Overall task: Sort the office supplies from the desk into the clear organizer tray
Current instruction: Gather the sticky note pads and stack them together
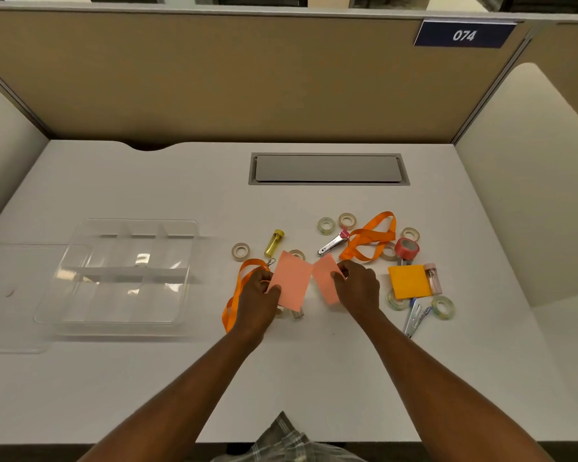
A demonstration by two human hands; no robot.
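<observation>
My left hand (259, 295) pinches a pink sticky-note pad (291, 281) by its lower left corner. My right hand (357, 285) pinches a second pink pad (324, 278) at its right edge. Both pads are held tilted just above the desk, side by side. The clear organizer tray (80, 308) with several compartments sits to the left and holds nothing. Around my hands lie two orange lanyards (371, 238) (237, 288), several tape rolls (240, 251), a red tape roll (407, 248), a yellow tube (273, 243), a nail clipper (332, 243) and an orange sticky pad (409, 281).
A clear lid (10, 295) lies flat left of the tray. A grey cable hatch (327, 169) is set in the desk at the back. Beige partition walls enclose the desk on three sides. A staple remover (414, 316) and a pink tube (433, 278) lie at right.
</observation>
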